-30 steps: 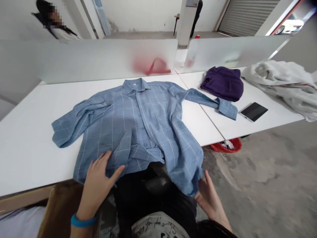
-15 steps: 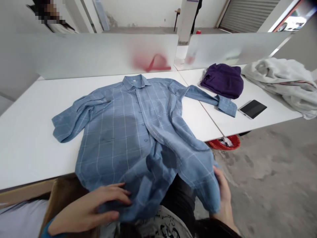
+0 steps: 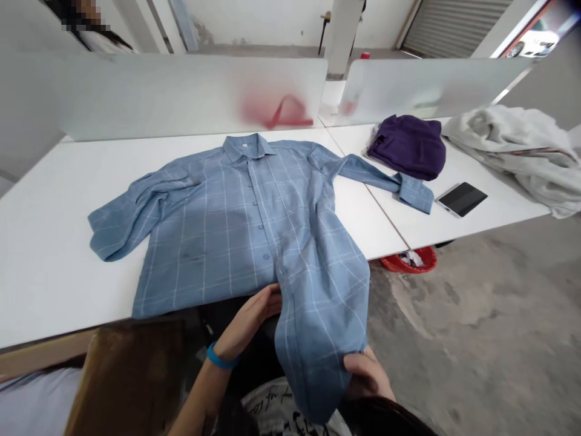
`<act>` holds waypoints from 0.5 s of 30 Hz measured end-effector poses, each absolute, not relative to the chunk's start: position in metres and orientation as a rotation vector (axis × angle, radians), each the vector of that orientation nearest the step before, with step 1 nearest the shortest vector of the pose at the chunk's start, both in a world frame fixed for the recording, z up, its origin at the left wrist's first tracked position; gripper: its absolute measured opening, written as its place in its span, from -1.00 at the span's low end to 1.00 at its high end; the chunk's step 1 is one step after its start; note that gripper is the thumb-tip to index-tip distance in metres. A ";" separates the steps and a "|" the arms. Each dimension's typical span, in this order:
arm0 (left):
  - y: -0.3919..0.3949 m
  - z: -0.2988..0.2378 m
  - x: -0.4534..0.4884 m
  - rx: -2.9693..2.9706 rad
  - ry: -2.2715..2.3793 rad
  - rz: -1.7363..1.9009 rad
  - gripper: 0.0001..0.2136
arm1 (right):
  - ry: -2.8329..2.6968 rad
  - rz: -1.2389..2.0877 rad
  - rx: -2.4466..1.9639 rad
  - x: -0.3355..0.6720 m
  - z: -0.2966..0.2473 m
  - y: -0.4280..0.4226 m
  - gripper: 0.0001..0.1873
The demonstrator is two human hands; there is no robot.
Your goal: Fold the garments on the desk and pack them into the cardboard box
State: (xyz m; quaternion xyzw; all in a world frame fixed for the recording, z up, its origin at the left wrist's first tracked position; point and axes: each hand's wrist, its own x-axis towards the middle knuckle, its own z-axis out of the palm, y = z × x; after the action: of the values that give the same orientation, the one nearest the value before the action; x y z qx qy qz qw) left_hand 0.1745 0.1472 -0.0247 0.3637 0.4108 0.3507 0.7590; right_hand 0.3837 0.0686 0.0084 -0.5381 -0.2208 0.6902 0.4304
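A blue checked shirt (image 3: 236,224) lies face up on the white table (image 3: 54,266), collar at the far side and both sleeves spread out. Its right front panel hangs over the near table edge. My left hand (image 3: 254,312) grips the inner edge of that panel near the button strip, fingers closed on the cloth. My right hand (image 3: 365,375) pinches the panel's lower corner below the table edge.
A folded purple garment (image 3: 408,145), a dark tablet (image 3: 460,198) and a heap of white cloth (image 3: 517,151) lie on the right table. Frosted dividers (image 3: 190,97) stand along the back. A red basket (image 3: 408,261) sits on the floor under the table. A brown chair (image 3: 127,375) is at my lower left.
My left hand moved from the shirt's left hem across to the inner edge of the right panel. My right hand pulled the corner down. The left front now lies flat.
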 end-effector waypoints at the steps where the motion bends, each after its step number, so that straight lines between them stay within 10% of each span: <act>1: 0.151 -0.023 0.178 0.693 0.858 0.795 -0.53 | -0.455 1.807 -1.322 0.383 0.010 0.065 -0.63; 15: 0.269 0.028 0.159 0.415 0.782 1.084 -0.90 | -0.835 1.935 -1.560 0.386 -0.050 0.079 -0.47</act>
State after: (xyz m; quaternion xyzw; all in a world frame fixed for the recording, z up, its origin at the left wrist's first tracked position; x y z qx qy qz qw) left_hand 0.1590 0.2686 0.0284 0.1909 0.3600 0.4987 0.7651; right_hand 0.3863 0.0793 -0.0501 -0.5749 -0.3078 0.7133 0.2568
